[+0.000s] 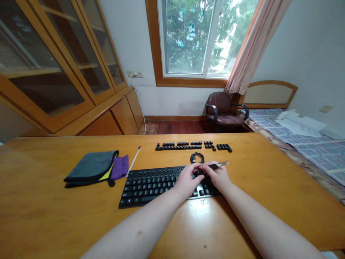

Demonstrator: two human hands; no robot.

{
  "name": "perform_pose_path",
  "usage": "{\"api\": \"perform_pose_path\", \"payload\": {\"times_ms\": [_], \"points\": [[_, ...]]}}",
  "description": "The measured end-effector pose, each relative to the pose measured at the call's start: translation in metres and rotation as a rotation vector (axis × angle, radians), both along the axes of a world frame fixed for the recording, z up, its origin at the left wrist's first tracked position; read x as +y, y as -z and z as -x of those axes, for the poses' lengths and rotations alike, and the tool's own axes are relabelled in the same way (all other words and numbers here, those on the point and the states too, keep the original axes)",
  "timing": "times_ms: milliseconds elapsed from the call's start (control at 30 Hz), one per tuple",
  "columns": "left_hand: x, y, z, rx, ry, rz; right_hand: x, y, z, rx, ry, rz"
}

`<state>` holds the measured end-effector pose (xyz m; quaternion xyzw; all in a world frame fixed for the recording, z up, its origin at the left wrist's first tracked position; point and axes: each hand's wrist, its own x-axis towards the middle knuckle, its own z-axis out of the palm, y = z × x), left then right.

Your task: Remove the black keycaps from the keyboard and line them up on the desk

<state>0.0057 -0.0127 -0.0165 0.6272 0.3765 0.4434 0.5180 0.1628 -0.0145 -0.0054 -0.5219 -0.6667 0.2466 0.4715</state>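
A black keyboard (pixel 153 185) lies on the desk in front of me, its right part partly covered by my hands. My right hand (pixel 219 176) is closed around a keycap puller (pixel 214 166), whose metal prongs point away to the right. Over the keyboard's right side, my left hand (pixel 188 181) has curled fingers that meet the right fingertips. What the left fingertips pinch, if anything, is too small to make out. Beyond the keyboard, loose black keycaps (pixel 179 147) are laid out in rows. A coiled black cable (pixel 197 157) rests just past my fingers.
Left of the keyboard are a folded grey cloth (pixel 93 165), a purple cloth (pixel 120 167) and a thin white brush (pixel 134 161). The wooden desk (pixel 54 216) has its far edge before a chair (pixel 222 109). A bed (pixel 302 133) stands at the right.
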Motion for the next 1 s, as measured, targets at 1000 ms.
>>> {"api": "perform_pose_path", "payload": {"times_ms": [1000], "points": [[-0.001, -0.010, 0.002, 0.078, -0.040, 0.047, 0.000, -0.004, 0.011, 0.189, -0.142, 0.132]]}}
